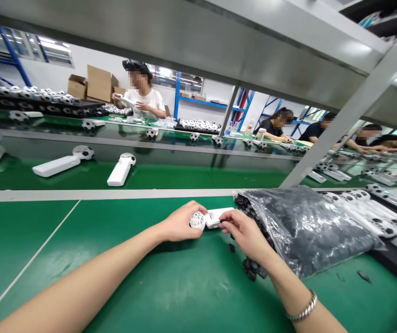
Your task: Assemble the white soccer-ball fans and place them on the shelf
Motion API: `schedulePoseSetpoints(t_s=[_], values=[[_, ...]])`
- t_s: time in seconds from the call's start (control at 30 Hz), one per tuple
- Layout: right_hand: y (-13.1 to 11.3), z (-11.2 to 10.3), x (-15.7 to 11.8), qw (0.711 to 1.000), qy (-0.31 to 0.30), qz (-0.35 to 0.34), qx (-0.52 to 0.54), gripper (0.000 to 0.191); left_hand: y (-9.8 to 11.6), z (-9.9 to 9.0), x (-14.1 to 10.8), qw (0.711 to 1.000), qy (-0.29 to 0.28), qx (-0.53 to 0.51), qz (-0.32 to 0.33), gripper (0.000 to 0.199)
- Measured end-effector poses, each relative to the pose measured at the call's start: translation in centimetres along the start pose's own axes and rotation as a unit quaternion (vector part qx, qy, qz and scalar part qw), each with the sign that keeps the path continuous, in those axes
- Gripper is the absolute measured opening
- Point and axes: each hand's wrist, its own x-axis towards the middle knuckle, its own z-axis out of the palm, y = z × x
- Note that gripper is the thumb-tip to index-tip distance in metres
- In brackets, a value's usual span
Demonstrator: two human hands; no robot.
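A white handheld fan (pixel 215 216) with a round, football-style grille head lies on the green work surface. My left hand (pixel 181 223) curls around its head, thumb and fingers on either side of the grille. At the handle end is my right hand (pixel 242 231), fingertips pinched on a small black piece (pixel 222 221) against the handle. The piece is mostly covered by the fingers. Just right of that hand, a clear plastic bag (pixel 306 231) full of small black parts lies with its mouth towards me. Some loose black parts (pixel 252 268) have spilled out below the mouth.
Beyond a pale ledge (pixel 97 195), two white fans (pixel 58 165) lie on a green belt. More fans (pixel 375 217) fill a dark tray at the right. A slanted metal post (pixel 351 111) and an overhead shelf frame the view. Several co-workers sit across the line.
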Motion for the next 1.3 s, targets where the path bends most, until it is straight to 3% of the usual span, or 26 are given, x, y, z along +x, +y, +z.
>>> schedulePoseSetpoints(t_s=[0.2,0.33,0.57,0.87,1.1,1.3], values=[[-0.8,2.1,-0.4,0.995,-0.033,-0.005,0.092,0.01,0.0,-0.2,0.1,1.0,-0.012,-0.004,0.009,0.047],[-1.1,2.2,-0.5,0.996,-0.033,-0.043,0.067,0.019,-0.2,-0.2,0.1,1.0,-0.015,-0.003,0.022,0.046],[-1.4,2.5,-0.3,0.997,0.015,-0.07,0.006,0.009,-0.4,-0.2,0.1,0.999,-0.019,0.009,0.025,0.045],[-0.5,3.9,-0.1,0.986,-0.031,0.051,0.153,0.01,-0.4,-0.3,0.2,0.999,-0.024,0.011,0.038,0.045],[-0.7,4.4,0.2,0.995,0.0,0.006,0.104,0.004,-0.1,-0.4,0.3,0.999,-0.032,0.006,0.02,0.043],[-1.0,4.4,0.4,0.998,0.043,0.041,0.025,0.011,0.3,-0.2,0.5,0.999,-0.013,-0.028,-0.035,0.041]])
